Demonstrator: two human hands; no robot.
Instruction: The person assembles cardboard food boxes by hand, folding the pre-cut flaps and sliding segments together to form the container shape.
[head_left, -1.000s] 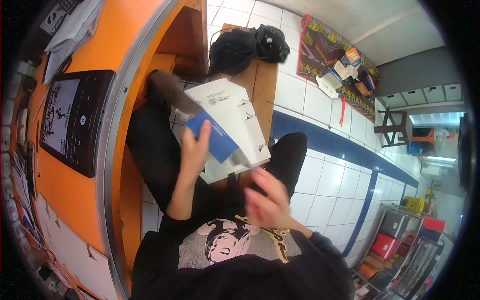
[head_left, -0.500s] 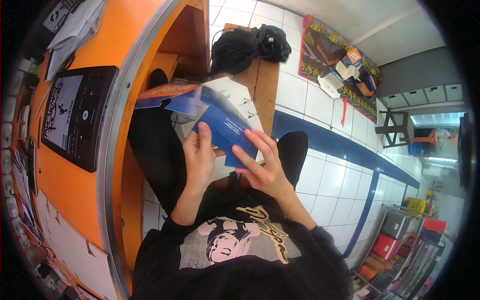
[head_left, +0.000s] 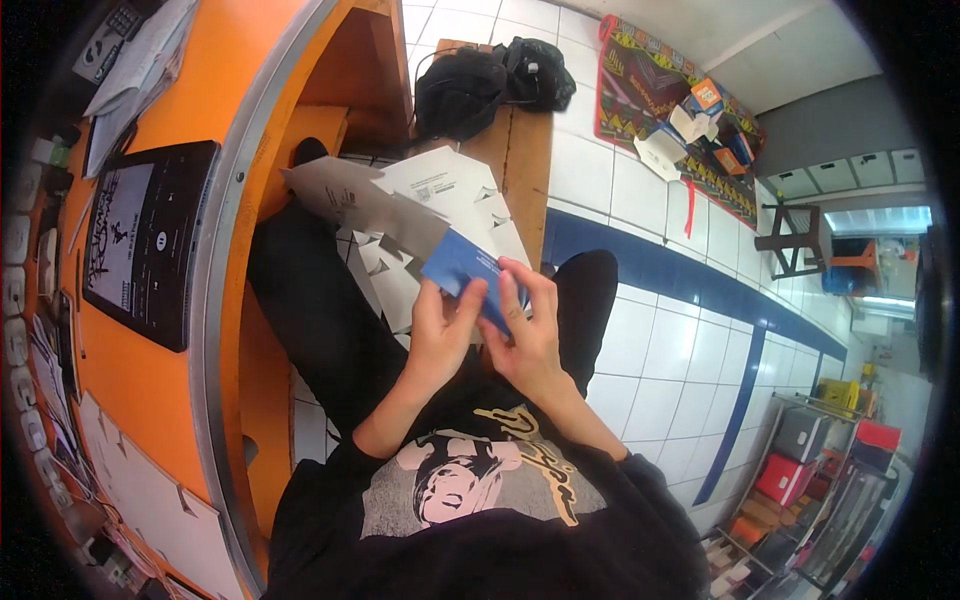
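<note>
A partly unfolded cardboard carton [head_left: 452, 258] is in front of me, its blue printed end between my hands. Its plain grey-brown face [head_left: 370, 200] stretches away to the far left. My left hand [head_left: 442, 325] grips the near left edge, thumb on the blue panel. On the right side of that end, my right hand [head_left: 525, 330] holds on with bent fingers; its thumb tip is partly hidden. Beyond and beneath lie flat pale cardboard blanks [head_left: 455, 180] with slotted edges, by my knees.
At left is an orange desk [head_left: 250, 50] with a metal edge, bearing a tablet [head_left: 150, 240] and another cardboard blank [head_left: 150, 490]. Black bags [head_left: 465, 95] sit on a wooden bench [head_left: 530, 165]. Opened blue-and-orange boxes [head_left: 705, 130] lie on a patterned mat [head_left: 640, 85]. A dark stool [head_left: 795, 240] stands at right.
The carton has turned, so its grey-brown face shows where blue and orange print showed before. Both hands have shifted slightly, my left one to the right and nearer, and the fingers are more bent.
</note>
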